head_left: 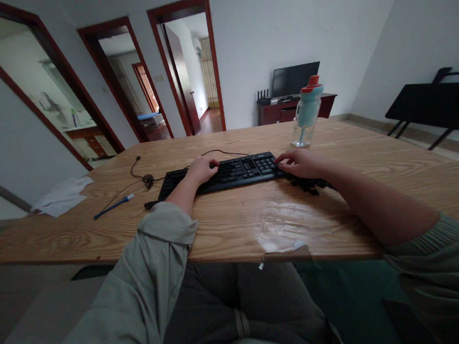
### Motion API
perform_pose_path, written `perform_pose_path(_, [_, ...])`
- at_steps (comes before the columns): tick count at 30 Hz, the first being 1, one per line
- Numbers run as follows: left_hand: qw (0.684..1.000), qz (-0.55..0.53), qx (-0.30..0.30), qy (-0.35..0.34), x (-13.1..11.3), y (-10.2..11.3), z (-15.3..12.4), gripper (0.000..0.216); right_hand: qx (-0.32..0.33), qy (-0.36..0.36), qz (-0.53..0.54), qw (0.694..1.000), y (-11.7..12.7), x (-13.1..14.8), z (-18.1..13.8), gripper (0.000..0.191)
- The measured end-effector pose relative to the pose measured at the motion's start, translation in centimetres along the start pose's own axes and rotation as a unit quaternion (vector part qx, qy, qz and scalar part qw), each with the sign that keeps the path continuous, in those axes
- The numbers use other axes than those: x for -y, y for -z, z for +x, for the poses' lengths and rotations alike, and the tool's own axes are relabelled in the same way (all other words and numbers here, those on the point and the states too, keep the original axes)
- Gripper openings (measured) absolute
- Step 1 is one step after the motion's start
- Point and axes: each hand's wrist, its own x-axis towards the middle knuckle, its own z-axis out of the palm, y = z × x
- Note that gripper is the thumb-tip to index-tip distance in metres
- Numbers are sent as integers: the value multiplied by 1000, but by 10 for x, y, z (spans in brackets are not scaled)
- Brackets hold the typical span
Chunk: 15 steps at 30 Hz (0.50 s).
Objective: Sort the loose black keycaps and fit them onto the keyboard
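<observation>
A black keyboard [245, 171] lies on the wooden table in front of me. Over its left half is my left hand [202, 170], fingers curled with the thumb close to the keys. Whatever those fingers may pinch is hidden. My right hand [300, 163] is at the keyboard's right end, its bent fingertips against the edge by the number keys. Beneath that hand and wrist lies a heap of small black pieces [308, 185], too dark to make out clearly. A thin black cable [147, 180], partly bundled, lies left of the keyboard.
A blue-handled brush-like stick [114, 206] and white paper [63, 196] lie at the table's left. A clear bottle [305, 114] with a red and teal top stands beyond my right hand. Near the front edge, the wooden tabletop [226, 231] has a torn film patch.
</observation>
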Motion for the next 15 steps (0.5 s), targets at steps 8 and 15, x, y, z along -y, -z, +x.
perform_pose_path(8, [1000,17,17,-9,-2,2,-1,25,11,7,1,1000,1,1,-1,31])
perform_pose_path(15, [998,48,21,-22,-2,1,0,25,10,2,4,1000,-1,-1,0,29])
